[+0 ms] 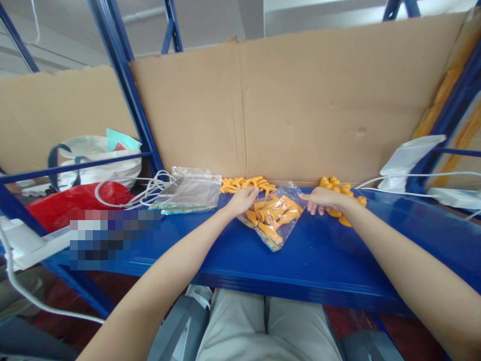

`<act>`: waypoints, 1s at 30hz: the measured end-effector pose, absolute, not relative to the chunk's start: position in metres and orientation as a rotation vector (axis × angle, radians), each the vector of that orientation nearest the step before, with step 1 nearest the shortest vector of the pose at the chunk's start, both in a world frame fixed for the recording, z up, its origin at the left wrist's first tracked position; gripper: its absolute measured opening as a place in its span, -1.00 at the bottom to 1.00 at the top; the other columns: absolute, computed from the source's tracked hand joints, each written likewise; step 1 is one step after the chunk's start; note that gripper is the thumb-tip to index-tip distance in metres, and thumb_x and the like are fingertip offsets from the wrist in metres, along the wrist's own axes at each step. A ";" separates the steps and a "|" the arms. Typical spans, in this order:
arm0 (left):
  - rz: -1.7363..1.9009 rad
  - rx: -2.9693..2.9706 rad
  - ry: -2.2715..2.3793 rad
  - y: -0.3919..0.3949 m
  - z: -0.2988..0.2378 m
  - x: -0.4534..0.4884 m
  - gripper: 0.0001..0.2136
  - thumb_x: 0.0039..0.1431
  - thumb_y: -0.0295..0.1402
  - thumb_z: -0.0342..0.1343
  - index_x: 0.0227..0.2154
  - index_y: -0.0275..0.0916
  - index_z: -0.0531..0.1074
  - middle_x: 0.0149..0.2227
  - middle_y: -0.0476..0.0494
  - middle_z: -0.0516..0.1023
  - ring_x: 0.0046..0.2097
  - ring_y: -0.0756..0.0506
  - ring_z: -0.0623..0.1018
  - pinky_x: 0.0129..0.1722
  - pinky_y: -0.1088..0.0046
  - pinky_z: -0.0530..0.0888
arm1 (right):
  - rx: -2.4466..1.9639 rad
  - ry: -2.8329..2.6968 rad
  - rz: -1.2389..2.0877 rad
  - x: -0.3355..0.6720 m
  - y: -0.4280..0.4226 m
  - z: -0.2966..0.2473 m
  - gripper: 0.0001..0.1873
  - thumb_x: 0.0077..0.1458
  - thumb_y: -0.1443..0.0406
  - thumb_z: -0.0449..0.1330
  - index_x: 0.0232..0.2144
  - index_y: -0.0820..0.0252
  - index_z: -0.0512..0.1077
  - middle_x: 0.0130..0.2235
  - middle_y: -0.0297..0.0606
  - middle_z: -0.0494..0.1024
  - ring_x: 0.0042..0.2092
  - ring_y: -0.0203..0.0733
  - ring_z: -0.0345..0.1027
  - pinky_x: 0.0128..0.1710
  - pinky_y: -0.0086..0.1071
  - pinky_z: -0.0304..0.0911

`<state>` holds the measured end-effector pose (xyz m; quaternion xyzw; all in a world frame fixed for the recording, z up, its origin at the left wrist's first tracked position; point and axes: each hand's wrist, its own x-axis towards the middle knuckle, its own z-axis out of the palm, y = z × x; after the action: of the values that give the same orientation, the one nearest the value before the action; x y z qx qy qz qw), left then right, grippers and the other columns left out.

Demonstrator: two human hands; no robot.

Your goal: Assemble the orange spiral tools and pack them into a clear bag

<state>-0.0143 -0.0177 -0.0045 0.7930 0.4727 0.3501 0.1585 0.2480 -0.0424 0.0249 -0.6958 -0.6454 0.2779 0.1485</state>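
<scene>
A clear plastic bag holding several orange-yellow plastic parts lies tilted on the blue shelf in front of me. My left hand is closed at the bag's upper left edge. At the bag's right corner is my right hand, its thumb on the film and its fingers curled below. Behind the left hand lies a pile of orange branched pieces. Orange rounded pieces stand behind and beside my right hand, which partly hides them.
A stack of flat clear bags lies left on the blue shelf. White cables, a red bag and a white cloth bag are farther left. Cardboard walls the back. A white plastic pouch is at the right.
</scene>
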 end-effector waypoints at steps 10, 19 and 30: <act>1.090 1.863 1.339 -0.022 -0.004 -0.006 -0.89 0.19 -0.45 0.01 -0.30 -0.30 0.43 -0.34 -0.13 0.54 -0.30 -0.03 0.51 -0.28 0.48 0.39 | -1.680 -1.384 1.169 0.238 -0.042 0.010 -0.79 0.16 0.40 0.13 -0.52 0.27 0.37 -0.58 -0.26 0.48 -0.55 -0.33 0.35 -0.52 -0.49 0.27; 0.739 1.648 1.340 -0.018 0.004 -0.002 -0.76 0.26 -0.25 -0.07 -0.22 -0.27 0.42 -0.41 -0.12 0.58 -0.40 -0.03 0.50 -0.48 0.53 0.30 | -1.466 -1.121 1.303 0.236 -0.033 0.002 -0.80 0.13 0.49 0.09 -0.52 0.26 0.35 -0.59 -0.28 0.47 -0.55 -0.35 0.36 -0.38 -0.46 0.36; 0.575 1.788 1.486 0.008 0.010 0.014 -0.81 0.07 -0.22 0.10 -0.44 -0.25 0.49 -0.33 -0.13 0.58 -0.28 -0.06 0.48 -0.45 0.53 0.28 | -1.320 -0.977 1.377 0.235 -0.033 0.005 -0.75 0.23 0.50 -0.07 -0.45 0.23 0.29 -0.46 -0.16 0.60 -0.55 -0.35 0.40 -0.49 -0.50 0.33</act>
<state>0.0141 0.0082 0.0103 0.6950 0.5777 0.2235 0.3650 0.2345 -0.0327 0.0045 -0.5408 -0.4001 0.5643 0.4786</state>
